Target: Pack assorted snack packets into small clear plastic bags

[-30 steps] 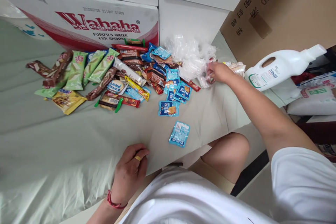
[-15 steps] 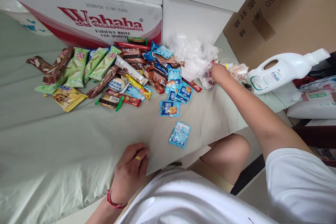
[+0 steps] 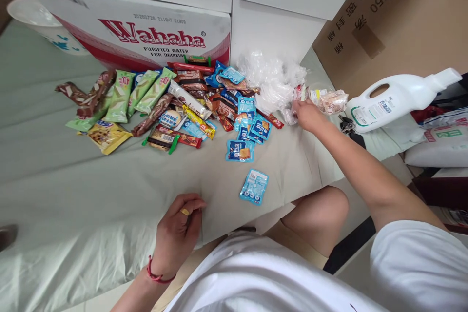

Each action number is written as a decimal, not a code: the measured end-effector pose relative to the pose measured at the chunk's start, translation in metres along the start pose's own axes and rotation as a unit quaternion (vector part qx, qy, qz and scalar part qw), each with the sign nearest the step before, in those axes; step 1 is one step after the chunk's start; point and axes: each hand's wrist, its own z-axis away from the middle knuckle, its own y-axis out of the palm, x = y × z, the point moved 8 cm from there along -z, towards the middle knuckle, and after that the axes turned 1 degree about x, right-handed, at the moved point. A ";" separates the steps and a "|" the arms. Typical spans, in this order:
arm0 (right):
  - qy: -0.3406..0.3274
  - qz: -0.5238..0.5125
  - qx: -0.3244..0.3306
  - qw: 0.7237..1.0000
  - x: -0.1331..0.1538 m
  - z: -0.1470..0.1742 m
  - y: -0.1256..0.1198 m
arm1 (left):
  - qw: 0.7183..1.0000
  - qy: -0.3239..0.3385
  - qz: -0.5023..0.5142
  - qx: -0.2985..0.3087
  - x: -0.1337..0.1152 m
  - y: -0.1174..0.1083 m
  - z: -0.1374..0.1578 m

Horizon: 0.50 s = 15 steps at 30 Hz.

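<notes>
My right hand point(image 3: 307, 114) reaches to the right end of the snack heap, its fingers closed on a small red-and-white packet point(image 3: 300, 92). Crumpled clear plastic bags point(image 3: 272, 80) lie just left of it, and pinkish wrapped snacks point(image 3: 332, 101) to its right. My left hand point(image 3: 180, 231), with a ring and a red cord bracelet, rests at the near edge of the green sheet point(image 3: 109, 190); its fingers are curled, nothing visible in them. Nearest to it is a light-blue sachet point(image 3: 254, 186). Several blue snack sachets point(image 3: 240, 150) lie farther back.
Green wafer packs point(image 3: 122, 95), brown-wrapped bars point(image 3: 151, 114) and a yellow snack bag point(image 3: 106, 136) spread to the left. A Wahaha carton point(image 3: 146, 39) stands behind. Right are a white detergent bottle point(image 3: 387, 100), keys point(image 3: 345, 124) and a brown carton point(image 3: 413, 19). A white tub point(image 3: 54, 29) stands back left.
The view has shifted slightly left. My right hand has turned a little, and the red-and-white packet at its fingertips shows more. My left hand stays at the sheet's edge, its fingers slightly moved.
</notes>
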 end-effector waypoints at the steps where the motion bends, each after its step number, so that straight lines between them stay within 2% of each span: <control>1: -0.013 0.008 -0.004 1.000 0.003 0.006 0.000 | 1.000 0.004 -0.003 0.004 0.000 0.001 -0.002; 7: -0.055 0.048 -0.062 0.995 0.012 0.027 0.003 | 0.999 0.043 -0.005 0.014 -0.006 0.011 -0.003; 12: -0.039 0.034 -0.063 0.997 0.003 0.018 0.009 | 0.999 0.030 -0.003 0.013 -0.010 0.011 -0.005; 15: -0.047 0.021 -0.061 0.997 0.004 0.019 0.002 | 1.000 0.008 0.003 0.020 -0.010 0.012 -0.010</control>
